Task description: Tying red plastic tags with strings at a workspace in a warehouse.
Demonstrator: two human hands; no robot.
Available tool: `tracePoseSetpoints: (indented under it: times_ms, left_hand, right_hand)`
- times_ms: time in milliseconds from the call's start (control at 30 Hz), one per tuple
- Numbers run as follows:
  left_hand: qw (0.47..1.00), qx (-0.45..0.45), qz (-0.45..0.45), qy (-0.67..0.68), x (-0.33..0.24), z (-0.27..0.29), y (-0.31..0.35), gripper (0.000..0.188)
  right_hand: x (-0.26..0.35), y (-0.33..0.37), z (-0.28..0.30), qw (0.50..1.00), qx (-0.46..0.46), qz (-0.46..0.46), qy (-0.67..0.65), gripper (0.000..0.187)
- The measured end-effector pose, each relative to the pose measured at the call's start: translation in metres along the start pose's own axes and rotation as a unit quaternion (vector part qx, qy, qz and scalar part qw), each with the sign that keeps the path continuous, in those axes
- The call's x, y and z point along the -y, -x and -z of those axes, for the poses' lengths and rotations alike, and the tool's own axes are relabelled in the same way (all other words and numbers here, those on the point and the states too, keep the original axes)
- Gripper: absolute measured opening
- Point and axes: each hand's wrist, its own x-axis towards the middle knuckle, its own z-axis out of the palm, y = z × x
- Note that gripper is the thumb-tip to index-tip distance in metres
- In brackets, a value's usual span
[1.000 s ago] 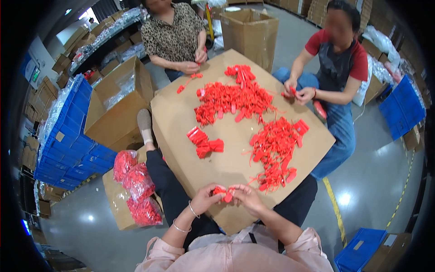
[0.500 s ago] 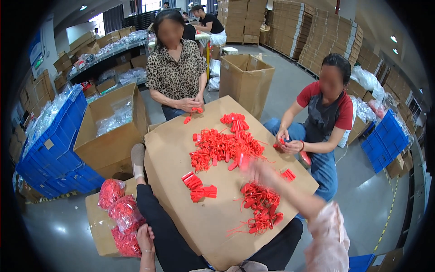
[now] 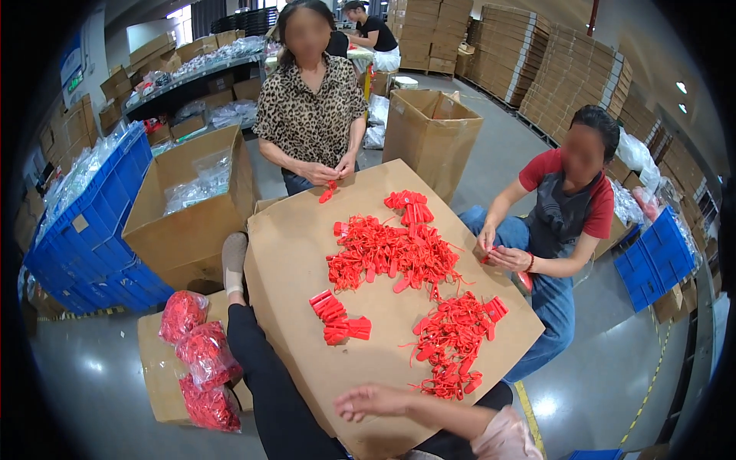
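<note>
My right hand (image 3: pixel 373 402) hovers over the near part of the cardboard-topped table (image 3: pixel 287 253), fingers loosely bent and apart, nothing seen in them. My left hand is out of the picture. Nearest to the right hand lies a heap of small red plastic pieces with thin cords (image 3: pixel 447 337), toward the table's right edge. Left of that heap, a neat group of red plastic pieces (image 3: pixel 337 318) lies side by side. A larger tangled red pile (image 3: pixel 391 249) covers the table's far middle, with more pieces stacked behind it (image 3: pixel 410 205).
Across the table a person in a leopard-print shirt (image 3: pixel 310 103) handles red pieces; another in a red-sleeved top (image 3: pixel 571 203) works at the right. Clear bags of red pieces (image 3: pixel 207 353) lie on cardboard at lower left. An open carton (image 3: pixel 184 222) and blue crates (image 3: pixel 92 230) stand left.
My right hand has drawn back from the red piles toward the table's near edge. My left hand, earlier beside the red bags, has left the picture. The view has shifted slightly.
</note>
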Motion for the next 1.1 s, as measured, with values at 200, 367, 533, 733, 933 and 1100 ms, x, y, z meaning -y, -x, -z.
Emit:
tracePoseSetpoints:
  times_ms: [200,367,533,733,933,1100]
  left_hand:
    - [0.999,0.021,0.013,0.040,-0.021,-0.024,0.018,0.026]
    - [0.997,0.038,0.021,0.067,-0.034,-0.032,0.027,0.027]
    - [0.994,0.046,0.033,0.098,-0.054,-0.027,0.021,0.028]
    - [0.954,-0.118,-0.257,-0.097,-0.122,-0.055,0.031,0.018]
    - [0.709,0.076,-0.568,-0.411,-0.148,-0.199,0.054,0.025]
    - [0.703,0.002,-0.574,-0.420,-0.130,-0.251,0.039,0.032]
  right_hand:
    - [-0.056,0.043,-0.015,0.983,-0.037,0.033,-0.176,0.034]
    - [-0.087,0.059,-0.014,0.972,-0.080,0.058,-0.214,0.032]
    - [-0.110,0.048,-0.038,0.958,-0.069,0.072,-0.270,0.033]
    - [-0.113,0.056,-0.063,0.953,-0.071,0.105,-0.273,0.028]
    - [-0.139,0.058,-0.066,0.924,-0.152,0.148,-0.317,0.024]
    - [-0.138,0.064,-0.091,0.911,-0.183,0.176,-0.325,0.023]
